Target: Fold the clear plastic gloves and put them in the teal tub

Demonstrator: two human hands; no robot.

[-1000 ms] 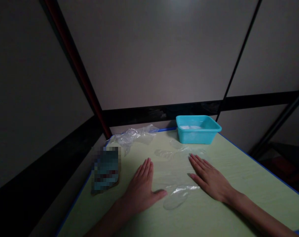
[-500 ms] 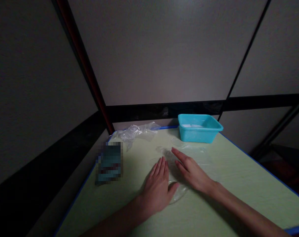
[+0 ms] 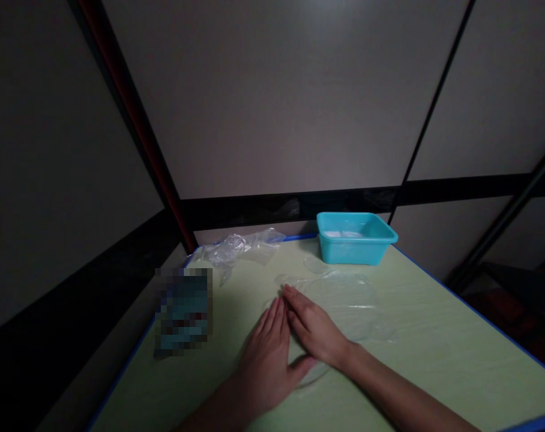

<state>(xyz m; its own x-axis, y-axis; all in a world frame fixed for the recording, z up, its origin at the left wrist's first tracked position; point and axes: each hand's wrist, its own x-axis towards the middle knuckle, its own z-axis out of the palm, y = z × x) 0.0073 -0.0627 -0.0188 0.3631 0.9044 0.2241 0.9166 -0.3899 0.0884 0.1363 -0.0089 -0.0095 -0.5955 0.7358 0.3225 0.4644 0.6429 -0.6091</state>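
A clear plastic bag [image 3: 356, 303] lies spread on the table, its near end partly hidden under my hands. My left hand [image 3: 267, 357] rests flat over its left side, fingers stretched out together and thumb apart. Close beside it, my right hand [image 3: 315, 327] presses flat on the plastic, with its fingertips touching or almost touching those of the left. Neither hand grips anything. A curved edge of the clear plastic shows just below my left thumb.
The pale green table [image 3: 439, 354] has blue edging and stands against wall panels. At the back right is a turquoise plastic basin [image 3: 356, 251] with something white inside. Crumpled clear plastic [image 3: 236, 249] lies at the back left. A blurred-out dark item [image 3: 185, 312] sits at the left edge.
My right hand has slid left across the plastic to meet my left hand, uncovering more of the bag on the right. The left hand stays flat. The view has shifted slightly.
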